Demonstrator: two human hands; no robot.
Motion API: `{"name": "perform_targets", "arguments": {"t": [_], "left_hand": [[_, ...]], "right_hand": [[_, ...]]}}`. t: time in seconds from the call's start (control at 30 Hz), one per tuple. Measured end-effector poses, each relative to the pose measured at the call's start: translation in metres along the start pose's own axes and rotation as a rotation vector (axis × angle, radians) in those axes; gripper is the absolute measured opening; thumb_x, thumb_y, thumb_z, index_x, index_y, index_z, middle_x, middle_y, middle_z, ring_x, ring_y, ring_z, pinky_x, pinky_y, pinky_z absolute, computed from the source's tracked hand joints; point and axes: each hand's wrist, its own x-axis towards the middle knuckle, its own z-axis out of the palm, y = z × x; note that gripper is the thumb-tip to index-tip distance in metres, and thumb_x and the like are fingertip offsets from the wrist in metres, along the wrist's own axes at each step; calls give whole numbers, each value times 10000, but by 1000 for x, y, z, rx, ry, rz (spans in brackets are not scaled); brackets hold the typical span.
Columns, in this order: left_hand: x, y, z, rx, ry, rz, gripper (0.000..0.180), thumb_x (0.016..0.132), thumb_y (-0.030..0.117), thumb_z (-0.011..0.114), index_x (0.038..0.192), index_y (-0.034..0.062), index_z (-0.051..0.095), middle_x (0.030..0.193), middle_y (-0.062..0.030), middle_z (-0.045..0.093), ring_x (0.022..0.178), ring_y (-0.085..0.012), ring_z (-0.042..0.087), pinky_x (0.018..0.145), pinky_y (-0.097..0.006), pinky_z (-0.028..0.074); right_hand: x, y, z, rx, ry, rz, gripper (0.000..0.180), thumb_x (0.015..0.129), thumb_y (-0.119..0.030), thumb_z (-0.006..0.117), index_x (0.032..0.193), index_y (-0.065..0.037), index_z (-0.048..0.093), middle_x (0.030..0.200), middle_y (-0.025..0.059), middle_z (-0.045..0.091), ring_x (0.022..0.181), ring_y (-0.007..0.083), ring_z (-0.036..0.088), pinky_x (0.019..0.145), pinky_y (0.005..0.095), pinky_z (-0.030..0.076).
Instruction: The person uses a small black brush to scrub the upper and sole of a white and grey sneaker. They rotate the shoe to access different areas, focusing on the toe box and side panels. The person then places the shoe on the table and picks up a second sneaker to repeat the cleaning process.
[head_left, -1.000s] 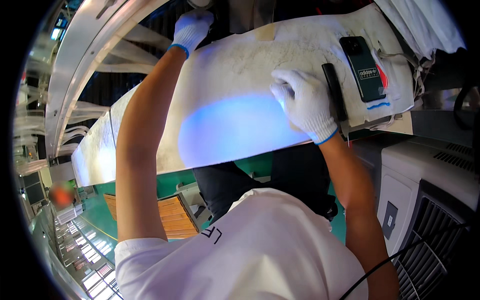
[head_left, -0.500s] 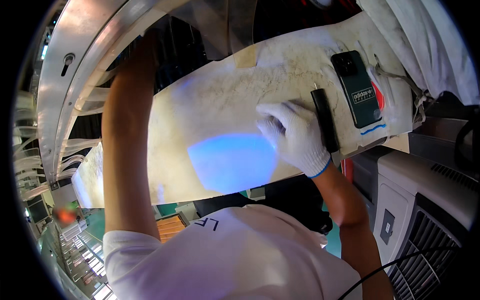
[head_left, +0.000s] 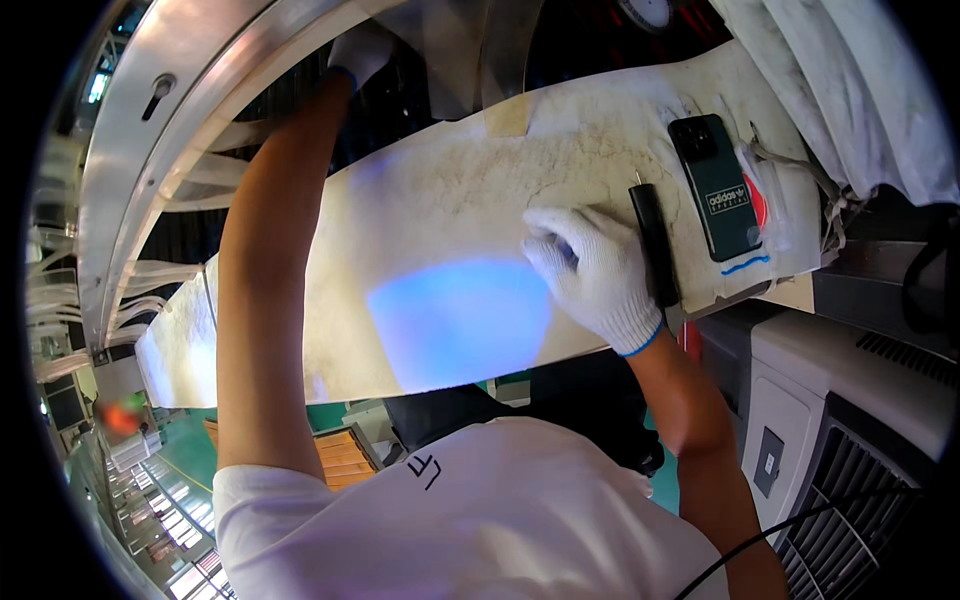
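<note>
My left hand (head_left: 362, 52), in a white glove, reaches through a dark opening behind the curved metal frame. Its fingers are hidden in shadow. My right hand (head_left: 592, 268) wears a white knitted glove with a blue cuff edge and rests on the worn, cream-coloured board (head_left: 420, 215). Those fingers are loosely curled shut, and nothing shows between them. Just right of that hand lies a black-handled tool (head_left: 654, 240) with a thin metal tip pointing away from me. Farther right is a dark green phone (head_left: 715, 188), face down.
A curved metal frame (head_left: 150, 130) with clear plastic strips arches over the left side. White cloth (head_left: 850, 90) hangs at the far right. A grey machine housing (head_left: 800, 390) stands right of my right arm, with a black cable (head_left: 800, 520) crossing below. Blue light falls on the board.
My left hand's white glove now shows in the dark opening, where it was hidden before. My right hand keeps its place and curl; the whole view has shifted slightly.
</note>
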Motion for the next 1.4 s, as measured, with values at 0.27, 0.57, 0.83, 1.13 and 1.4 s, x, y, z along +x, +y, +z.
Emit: {"name": "perform_targets", "arguments": {"t": [0.27,0.57,0.83,1.13,1.4], "left_hand": [[15,2,-15,-80,56,-124,385,1057,318,623,1316,78,776,1332,-233,764,1265,-384,721,1085,-476,562],[-129,34,-70,-291,122,-236,467,1038,306,698,1418,35,714,1430,-232,711,1349,-375,674,1142,-442,527],[-396,112,-168,-878,112,-21,770,1016,420,775,1604,-18,538,1653,-270,547,1547,-412,521,1274,-491,413],[-452,151,-151,-548,86,-83,749,910,490,832,1446,-4,658,1541,-259,625,1478,-471,547,1272,-608,374],[-452,142,-146,-640,89,-111,675,872,421,876,1366,-5,703,1473,-250,680,1410,-473,610,1225,-608,425]], "right_hand": [[-3,2,-1,9,6,35,248,959,-153,810,1174,-54,737,993,157,771,876,351,771,779,435,622],[0,-1,2,74,25,97,237,959,-130,819,1178,-56,767,1001,157,796,858,309,789,771,394,623],[65,-24,-42,129,-376,484,369,949,-227,818,1242,-4,791,1136,172,834,1029,237,799,941,366,610],[275,172,-69,-1055,-132,372,839,968,-688,669,1606,-151,576,1529,236,653,1388,389,650,1137,509,537],[331,266,-46,-1153,140,614,925,915,-723,693,1667,-220,501,1673,164,491,1501,451,504,1148,511,535]]}}
